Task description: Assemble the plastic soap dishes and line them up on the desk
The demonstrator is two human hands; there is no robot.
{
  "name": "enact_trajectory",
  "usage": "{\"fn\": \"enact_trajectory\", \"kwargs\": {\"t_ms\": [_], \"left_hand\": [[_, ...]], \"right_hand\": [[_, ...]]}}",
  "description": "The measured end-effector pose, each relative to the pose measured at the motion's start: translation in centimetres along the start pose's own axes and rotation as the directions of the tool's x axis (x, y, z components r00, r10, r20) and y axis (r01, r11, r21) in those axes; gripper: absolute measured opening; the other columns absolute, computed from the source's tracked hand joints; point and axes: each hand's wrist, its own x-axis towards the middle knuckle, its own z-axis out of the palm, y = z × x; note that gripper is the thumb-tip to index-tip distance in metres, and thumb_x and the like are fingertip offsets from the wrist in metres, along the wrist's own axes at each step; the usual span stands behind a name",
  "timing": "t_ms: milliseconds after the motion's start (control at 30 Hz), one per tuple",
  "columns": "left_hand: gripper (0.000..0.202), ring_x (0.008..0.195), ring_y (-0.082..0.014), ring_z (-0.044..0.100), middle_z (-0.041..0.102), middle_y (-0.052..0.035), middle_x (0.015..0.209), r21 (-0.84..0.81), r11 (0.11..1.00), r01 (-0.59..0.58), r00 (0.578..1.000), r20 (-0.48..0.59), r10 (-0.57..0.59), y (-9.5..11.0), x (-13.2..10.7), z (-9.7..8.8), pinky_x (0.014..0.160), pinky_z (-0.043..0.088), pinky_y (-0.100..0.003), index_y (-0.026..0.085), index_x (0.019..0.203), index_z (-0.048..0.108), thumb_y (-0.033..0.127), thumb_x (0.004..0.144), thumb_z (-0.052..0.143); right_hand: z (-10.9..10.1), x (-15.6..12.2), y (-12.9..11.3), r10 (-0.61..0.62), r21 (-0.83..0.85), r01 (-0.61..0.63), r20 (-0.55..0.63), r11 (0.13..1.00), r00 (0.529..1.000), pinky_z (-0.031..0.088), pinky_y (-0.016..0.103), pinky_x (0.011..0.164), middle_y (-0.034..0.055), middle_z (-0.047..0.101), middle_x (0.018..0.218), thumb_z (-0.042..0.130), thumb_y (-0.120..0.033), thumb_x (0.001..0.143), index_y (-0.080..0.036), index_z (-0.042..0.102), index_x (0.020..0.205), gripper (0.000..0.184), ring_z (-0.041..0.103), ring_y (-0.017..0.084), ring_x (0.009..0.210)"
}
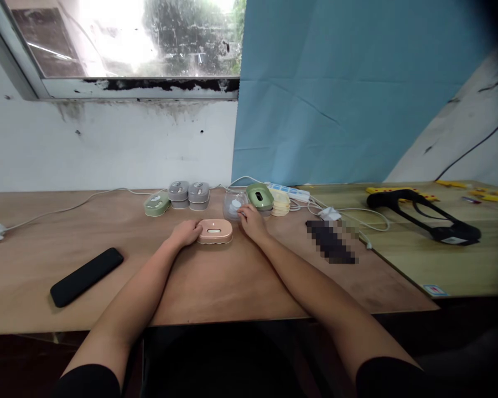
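My left hand (186, 232) has its fingers closed on the left end of a pink plastic box (216, 234) with rounded corners and a slot in its top. The box rests flat on the table. Behind it, to the right, the fingers of my right hand (253, 222) pinch the edge of a clear plastic lid (233, 205). Close beyond that hand, a green slotted box part (260, 194) lies over a grey piece. Beside it stands a stack of pale yellow pieces (280, 203).
Two grey boxes (199, 197) and a green box (156, 203) line the back left. A black phone (86, 277) lies at the left. A power strip (288, 192), cables, a blurred dark object (332, 242) and a black headset-like frame (423, 213) occupy the right.
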Motion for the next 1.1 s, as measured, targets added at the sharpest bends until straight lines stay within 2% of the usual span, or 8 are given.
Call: {"fn": "enact_trajectory", "kwargs": {"t_ms": [333,467,567,633,700,800,933,1100], "left_hand": [[0.050,0.109,-0.0281,0.060,0.066,-0.0073,0.121,-0.014,0.998,0.068,0.997,-0.036,-0.069,0.0,0.0,-0.4,0.084,0.045,-0.033,0.027,0.117,0.066,0.052,0.094,0.029],[0.053,0.108,-0.0274,0.061,0.069,-0.0095,0.114,-0.098,0.995,0.037,0.975,-0.213,-0.058,-0.4,-0.3,-0.8,0.087,0.044,-0.032,0.022,0.136,0.051,0.049,0.094,0.033],[0.059,0.094,-0.0236,0.065,0.072,-0.0068,0.095,-0.181,0.981,-0.073,0.944,-0.330,0.009,-0.3,-0.6,-0.7,0.083,0.045,-0.031,0.019,0.146,0.035,0.048,0.095,0.033],[0.060,0.088,-0.0216,0.065,0.071,-0.0067,0.093,-0.213,0.966,-0.147,0.915,-0.401,0.051,-0.1,-0.7,-0.6,0.083,0.045,-0.029,0.017,0.145,0.036,0.049,0.094,0.035],[0.057,0.090,-0.0211,0.064,0.070,-0.0085,0.098,-0.225,0.957,-0.184,0.881,-0.469,0.059,0.0,-0.8,-0.5,0.083,0.045,-0.028,0.015,0.136,0.048,0.051,0.094,0.034],[0.053,0.086,-0.0204,0.063,0.070,-0.0085,0.090,-0.221,0.960,-0.171,0.859,-0.511,0.036,0.0,-0.9,-0.5,0.078,0.045,-0.026,0.017,0.101,0.068,0.054,0.093,0.031],[0.058,0.067,-0.0168,0.059,0.064,-0.0049,0.064,-0.215,0.967,-0.135,0.878,-0.479,0.016,0.0,-0.9,-0.6,0.063,0.041,-0.025,0.017,0.065,0.064,0.056,0.092,0.030],[0.064,0.060,-0.0156,0.055,0.060,-0.0038,0.058,-0.144,0.987,-0.067,0.916,-0.402,0.004,0.1,-0.5,-0.5,0.055,0.032,-0.026,0.018,0.055,0.057,0.061,0.091,0.026]], "right_hand": [[-0.2,-0.4,-1.3,-0.053,0.105,0.069,-0.144,0.992,0.988,0.049,0.034,0.077,0.0082,0.060,0.098,0.049,-0.032,0.089,-0.020,0.052,0.094,0.013,0.057,0.019,0.082],[-0.4,-1.4,-3.6,-0.089,0.221,0.110,-0.103,0.969,0.991,0.050,0.035,0.082,0.0086,0.061,0.102,0.046,-0.042,0.092,-0.022,0.051,0.097,0.021,0.059,0.019,0.089],[-0.3,-2.1,-5.2,-0.092,0.295,0.087,0.003,0.952,0.996,0.051,0.033,0.080,0.0069,0.063,0.098,0.046,-0.046,0.091,-0.022,0.052,0.099,0.025,0.061,0.018,0.086],[-0.2,-2.3,-5.8,-0.075,0.333,0.059,0.037,0.941,0.996,0.051,0.031,0.077,0.0058,0.063,0.095,0.047,-0.047,0.091,-0.021,0.052,0.099,0.027,0.061,0.017,0.082],[-0.1,-2.2,-6.0,-0.042,0.364,0.026,0.035,0.931,0.999,0.049,0.029,0.073,0.0058,0.065,0.095,0.047,-0.048,0.091,-0.021,0.052,0.103,0.030,0.060,0.017,0.080],[-0.3,-2.0,-6.0,0.022,0.382,-0.035,0.039,0.923,0.999,0.047,0.027,0.069,0.0054,0.066,0.093,0.045,-0.051,0.091,-0.020,0.053,0.107,0.036,0.059,0.016,0.075],[-0.7,-1.7,-5.6,0.105,0.299,-0.123,0.077,0.946,0.992,0.039,0.023,0.061,-0.0010,0.058,0.067,0.044,-0.056,0.089,-0.019,0.056,0.084,0.040,0.052,0.013,0.062],[-0.4,-1.4,-4.7,0.202,0.109,-0.222,0.165,0.969,0.965,0.026,0.025,0.053,-0.0030,0.045,0.054,0.044,-0.060,0.086,-0.019,0.046,0.059,0.050,0.043,0.011,0.055]]}}
